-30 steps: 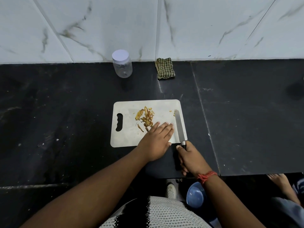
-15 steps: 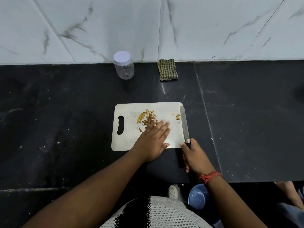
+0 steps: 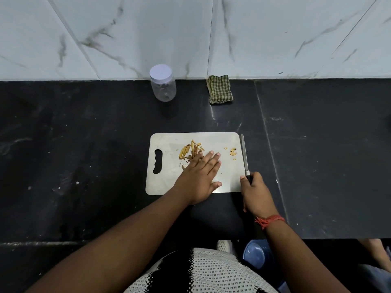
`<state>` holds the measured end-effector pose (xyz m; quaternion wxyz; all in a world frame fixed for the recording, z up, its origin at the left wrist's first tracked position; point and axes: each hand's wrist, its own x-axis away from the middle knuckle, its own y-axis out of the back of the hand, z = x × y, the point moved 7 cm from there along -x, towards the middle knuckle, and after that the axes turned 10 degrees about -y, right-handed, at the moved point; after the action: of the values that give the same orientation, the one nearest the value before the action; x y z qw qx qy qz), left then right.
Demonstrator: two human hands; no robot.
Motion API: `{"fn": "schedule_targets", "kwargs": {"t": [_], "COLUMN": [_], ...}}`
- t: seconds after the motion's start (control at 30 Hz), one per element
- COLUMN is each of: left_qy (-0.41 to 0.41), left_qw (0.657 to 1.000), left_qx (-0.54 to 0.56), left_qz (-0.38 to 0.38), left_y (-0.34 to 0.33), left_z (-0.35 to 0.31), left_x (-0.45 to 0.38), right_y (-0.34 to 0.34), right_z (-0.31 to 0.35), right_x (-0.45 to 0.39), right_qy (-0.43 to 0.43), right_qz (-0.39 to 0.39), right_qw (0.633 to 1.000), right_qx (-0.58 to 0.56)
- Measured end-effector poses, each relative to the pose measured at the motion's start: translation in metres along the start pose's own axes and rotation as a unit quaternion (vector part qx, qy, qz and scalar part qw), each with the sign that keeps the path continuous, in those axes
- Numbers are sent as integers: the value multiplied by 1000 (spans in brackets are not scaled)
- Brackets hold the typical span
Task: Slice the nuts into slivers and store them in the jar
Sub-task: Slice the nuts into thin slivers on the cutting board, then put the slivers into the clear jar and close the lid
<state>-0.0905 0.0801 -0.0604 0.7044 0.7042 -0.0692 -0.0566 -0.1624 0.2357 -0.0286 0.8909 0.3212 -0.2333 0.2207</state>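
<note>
A white cutting board point(image 3: 169, 178) lies on the black counter. A pile of yellow-brown nut slivers point(image 3: 190, 151) sits at its middle, with a few stray bits point(image 3: 232, 152) near the right edge. My left hand point(image 3: 201, 174) lies flat on the board, its straight fingertips touching the near side of the pile. My right hand point(image 3: 255, 190) grips the black handle of a knife point(image 3: 244, 153), whose blade lies along the board's right edge. A clear jar point(image 3: 163, 85) with a white lid on stands at the back by the wall.
A folded green checked cloth point(image 3: 220, 89) lies by the wall, right of the jar. The counter's front edge runs just below my wrists. Under it are a blue bowl point(image 3: 257, 253) and someone's bare foot point(image 3: 374, 250) on the floor.
My right hand has slid the knife rightward off the board to its right edge. My left hand has shifted left against the sliver pile, uncovering stray bits at the right.
</note>
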Motion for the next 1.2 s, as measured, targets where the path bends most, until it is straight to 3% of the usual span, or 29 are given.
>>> {"fn": "schedule_targets", "kwargs": {"t": [0.13, 0.27, 0.57, 0.7, 1.2], "left_qy": [-10, 39, 48, 74, 176], "left_qw": [1000, 999, 999, 997, 984], "left_qx": [-8, 20, 14, 16, 42], "left_qz": [10, 19, 8, -18, 3], "left_y": [-1, -7, 4, 11, 4], "left_z": [-9, 14, 20, 20, 51], "left_x": [-11, -4, -3, -4, 15], "right_y": [10, 21, 43, 43, 40], "right_z": [-2, -3, -5, -2, -13], "right_x": [-6, -13, -31, -37, -36], "right_qy": [11, 29, 82, 100, 83], "right_qz": [-51, -92, -217, -230, -254], "right_qw": [998, 990, 945, 940, 930], "right_qx": [45, 102, 229, 230, 253]}}
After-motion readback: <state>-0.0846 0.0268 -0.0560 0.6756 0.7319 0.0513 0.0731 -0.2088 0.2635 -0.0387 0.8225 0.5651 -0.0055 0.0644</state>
